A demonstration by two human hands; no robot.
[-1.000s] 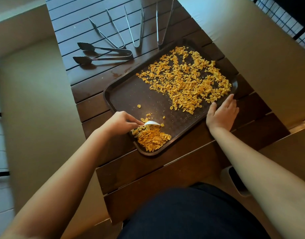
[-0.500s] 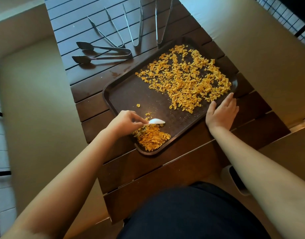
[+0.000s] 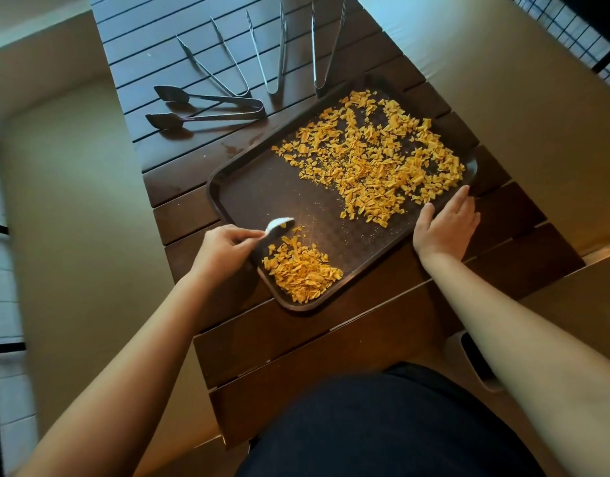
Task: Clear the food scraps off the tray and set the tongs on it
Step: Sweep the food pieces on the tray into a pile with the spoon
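The left hand (image 3: 224,247) pinches what looks like a white scraper (image 3: 279,224), now lifted above and left of the gathered scraps (image 3: 302,271) in the tray (image 3: 248,187) corner; the right hand (image 3: 445,227) still rests flat on its edge, tongs (image 3: 207,106) on the bench (image 3: 331,339)

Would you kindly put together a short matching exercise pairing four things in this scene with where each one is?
Things:
1. small heap of scraps
2. tongs
3. right hand
4. white scraper

Places:
A. resting on the tray's near right rim
B. on the table slats beyond the tray
C. gripped in the left hand
D. in the tray's near corner

Pairs: 1-D, 2-B, 3-A, 4-C
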